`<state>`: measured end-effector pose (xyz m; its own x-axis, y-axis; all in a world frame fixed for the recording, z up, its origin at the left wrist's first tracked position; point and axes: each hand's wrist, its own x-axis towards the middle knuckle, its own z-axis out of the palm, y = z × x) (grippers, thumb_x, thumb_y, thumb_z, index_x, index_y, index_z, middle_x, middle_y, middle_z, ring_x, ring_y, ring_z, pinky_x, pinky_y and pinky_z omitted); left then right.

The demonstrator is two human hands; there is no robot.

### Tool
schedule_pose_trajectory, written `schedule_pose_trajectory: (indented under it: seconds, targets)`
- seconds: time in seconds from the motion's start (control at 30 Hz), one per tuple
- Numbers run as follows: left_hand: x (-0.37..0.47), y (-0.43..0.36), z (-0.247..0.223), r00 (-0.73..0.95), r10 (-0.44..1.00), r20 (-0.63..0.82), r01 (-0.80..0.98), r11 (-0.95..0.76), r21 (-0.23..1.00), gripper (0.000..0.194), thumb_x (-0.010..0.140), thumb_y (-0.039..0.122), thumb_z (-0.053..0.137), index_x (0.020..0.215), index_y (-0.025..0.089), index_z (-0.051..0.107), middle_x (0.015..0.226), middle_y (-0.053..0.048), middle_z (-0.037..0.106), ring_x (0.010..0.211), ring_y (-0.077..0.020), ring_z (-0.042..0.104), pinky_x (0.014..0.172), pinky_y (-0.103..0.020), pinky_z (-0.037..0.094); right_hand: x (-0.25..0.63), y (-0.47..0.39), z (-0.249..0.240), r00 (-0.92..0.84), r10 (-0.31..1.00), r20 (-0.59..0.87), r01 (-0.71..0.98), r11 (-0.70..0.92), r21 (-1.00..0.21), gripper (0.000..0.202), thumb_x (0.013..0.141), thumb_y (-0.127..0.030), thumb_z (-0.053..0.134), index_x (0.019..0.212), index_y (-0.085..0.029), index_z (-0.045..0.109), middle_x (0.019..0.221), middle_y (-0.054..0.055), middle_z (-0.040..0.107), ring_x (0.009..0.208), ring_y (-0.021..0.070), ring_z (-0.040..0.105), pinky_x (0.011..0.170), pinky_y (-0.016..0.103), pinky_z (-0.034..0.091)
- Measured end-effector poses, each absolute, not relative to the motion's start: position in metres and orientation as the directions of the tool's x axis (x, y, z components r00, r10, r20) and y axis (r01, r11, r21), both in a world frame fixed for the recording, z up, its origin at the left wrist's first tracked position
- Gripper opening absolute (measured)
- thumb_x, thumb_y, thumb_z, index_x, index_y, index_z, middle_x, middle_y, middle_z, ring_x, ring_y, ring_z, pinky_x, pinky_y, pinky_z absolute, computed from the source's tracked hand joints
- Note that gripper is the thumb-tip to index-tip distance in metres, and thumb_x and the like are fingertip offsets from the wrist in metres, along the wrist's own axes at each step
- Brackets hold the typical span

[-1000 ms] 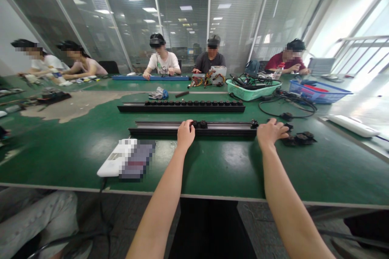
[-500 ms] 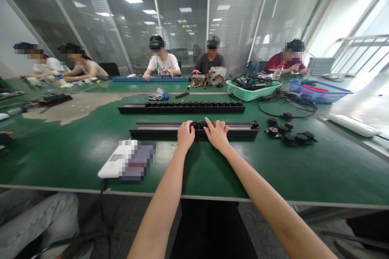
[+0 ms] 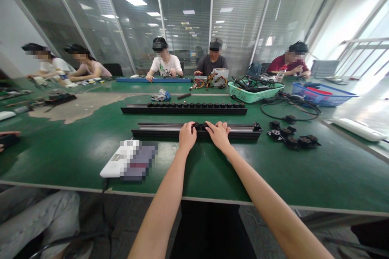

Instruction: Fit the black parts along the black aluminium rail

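Your left hand [image 3: 187,136] and right hand [image 3: 220,135] curl at black parts [image 3: 201,126] on the near rail [image 3: 158,133], likely positioning them, grip unclear; next needs careful alignment.

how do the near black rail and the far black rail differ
The near black rail has the left hand and right hand around its middle; the far black rail has no hand on it. The far rail carries a long row of round black parts; the near rail shows only a small cluster between the hands and a piece at its right end. Both are long and roughly parallel on the green table.
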<state>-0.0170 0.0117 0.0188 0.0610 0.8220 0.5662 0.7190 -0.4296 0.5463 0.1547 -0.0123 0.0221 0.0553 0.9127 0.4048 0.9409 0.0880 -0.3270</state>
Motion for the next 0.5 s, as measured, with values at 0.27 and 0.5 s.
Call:
schedule_pose_trajectory:
  seconds: [0.27, 0.5]
  targets:
    - [-0.0161, 0.0120, 0.0195, 0.064, 0.827, 0.559, 0.728, -0.422, 0.541, 0.028, 0.093, 0.013, 0.050, 0.117, 0.018, 0.065, 0.114, -0.012, 0.070, 0.109, -0.0256, 0.065, 0.102, -0.041, 0.052, 0.1539, -0.0095, 0.0214, 0.086, 0.921, 0.379, 0.926, 0.067, -0.371, 0.040, 0.105, -0.044, 0.043, 0.140, -0.040, 0.063, 0.108, 0.011, 0.055, 0.104, 0.0279, 0.036, 0.087, 0.040, 0.024]
    - [-0.0165, 0.0110, 0.0202, 0.060, 0.827, 0.558, 0.726, -0.420, 0.545, 0.028, 0.093, 0.014, 0.050, 0.116, 0.019, 0.065, 0.114, -0.011, 0.070, 0.109, -0.0256, 0.066, 0.100, -0.041, 0.052, 0.1550, -0.0077, 0.0239, 0.094, 0.923, 0.373, 0.914, 0.068, -0.400, 0.038, 0.105, -0.043, 0.045, 0.137, -0.040, 0.066, 0.111, 0.011, 0.056, 0.105, 0.0283, 0.036, 0.086, 0.039, 0.024]
